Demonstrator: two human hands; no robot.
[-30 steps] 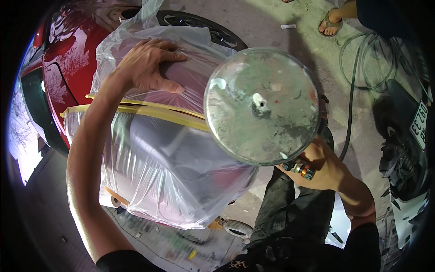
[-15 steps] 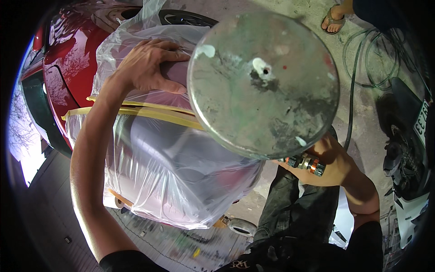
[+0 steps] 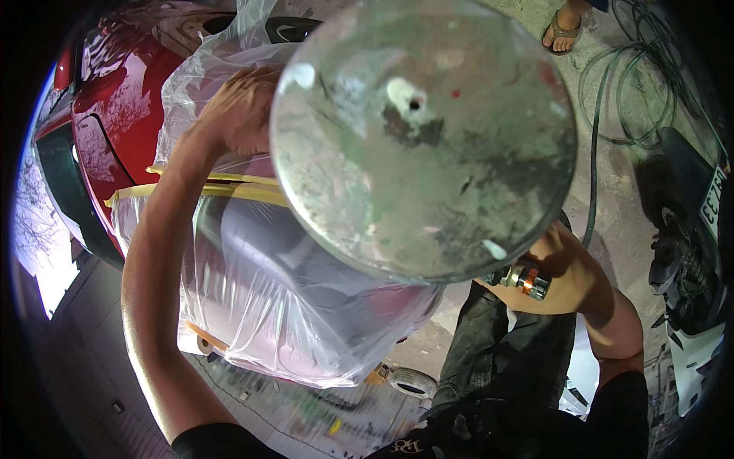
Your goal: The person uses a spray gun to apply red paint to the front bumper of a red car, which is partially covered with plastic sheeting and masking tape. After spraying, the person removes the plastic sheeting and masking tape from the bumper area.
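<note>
Currently, a spray gun (image 3: 527,281) is being clasped in the closed grip of the right hand (image 3: 566,271), its stained round cup (image 3: 428,153) being held over the plastic sheeting (image 3: 298,298) and hiding most of the fingers. The left hand (image 3: 241,118) is being rested open on that sheeting, its fingertips being hidden by the cup. Farther out, red bodywork (image 3: 126,115) is being bordered by yellow tape (image 3: 245,191), and a hose (image 3: 595,153) is being shown near a sandalled foot (image 3: 564,30).

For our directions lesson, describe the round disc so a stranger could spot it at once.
Find the red car at left, then its clear plastic sheeting. Overlapping the sheeting's right side, above the right hand, is the disc. Only it is paint-smudged, grey-green, with a small dark hole.
</note>
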